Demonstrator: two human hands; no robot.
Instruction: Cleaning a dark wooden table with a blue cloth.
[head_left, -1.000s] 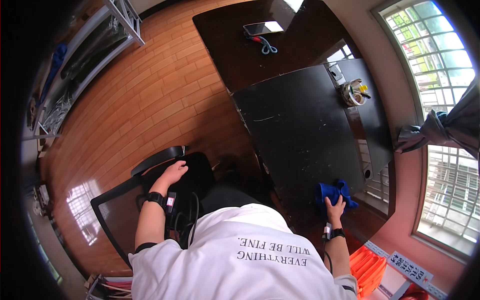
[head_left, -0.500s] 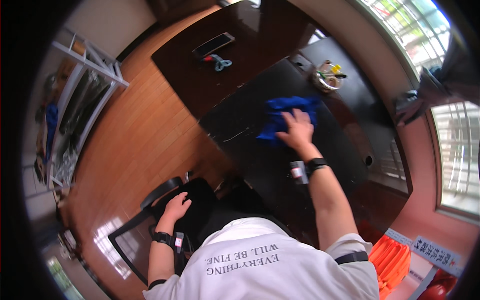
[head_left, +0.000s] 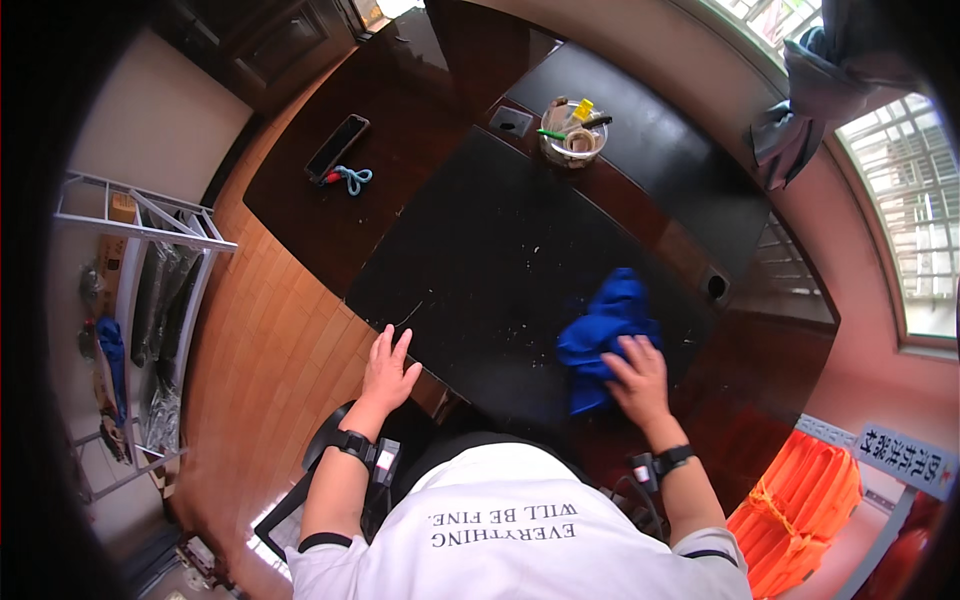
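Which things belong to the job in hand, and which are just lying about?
In use:
- blue cloth, with the right hand on it
- black tabletop beneath

Lying about:
- phone
- blue looped item
- clear tub
- orange bundle

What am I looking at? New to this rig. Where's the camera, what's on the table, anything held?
No robot here: a person works with two bare hands. The view comes from the left of two wide fisheye cameras worn on the head, looking down, so straight edges bend near the rim.

The right hand lies on a crumpled blue cloth on the dark table, fingers spread; no firm grip shows. The left hand is open, holding nothing, near the table's edge; whether it touches is unclear.

Farther off on the table are a dark phone, a light-blue and red looped item and a clear tub of pens and small items.
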